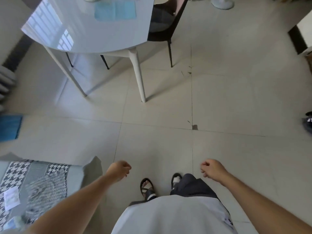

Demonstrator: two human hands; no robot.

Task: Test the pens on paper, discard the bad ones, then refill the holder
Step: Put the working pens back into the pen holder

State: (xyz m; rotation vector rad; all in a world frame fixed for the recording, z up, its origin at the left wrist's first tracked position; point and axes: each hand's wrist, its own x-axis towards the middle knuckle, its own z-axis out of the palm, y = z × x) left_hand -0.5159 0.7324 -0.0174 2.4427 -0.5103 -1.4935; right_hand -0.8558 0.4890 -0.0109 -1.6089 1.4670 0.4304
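A: Here the person stands on the tiled floor, feet in dark sandals, both arms held out low in front. The left hand hangs with fingers loosely curled and nothing in it; the right hand is the same, loosely curled and empty.

B: And the pens? The paper, the holder?

A: None of them can be made out. The white glossy table lies ahead at upper left, with a pale blue cloth on it and a dark chair tucked at its right side. Whatever stands at the table's far edge is cropped, so it can't be said whether a holder is there.

B: So their look can't be called either.

A: Not from this view. As a judgement only: pens are light, stiff and smooth, prone to rolling on that slick top, so a pinch at mid-barrel near the tip end would suit testing. The paper would be thin and likely to slide, so it will want a flat hand pressing on it.

B: And on the left?

A: A houndstooth-patterned cushion, blurred, near the left forearm.
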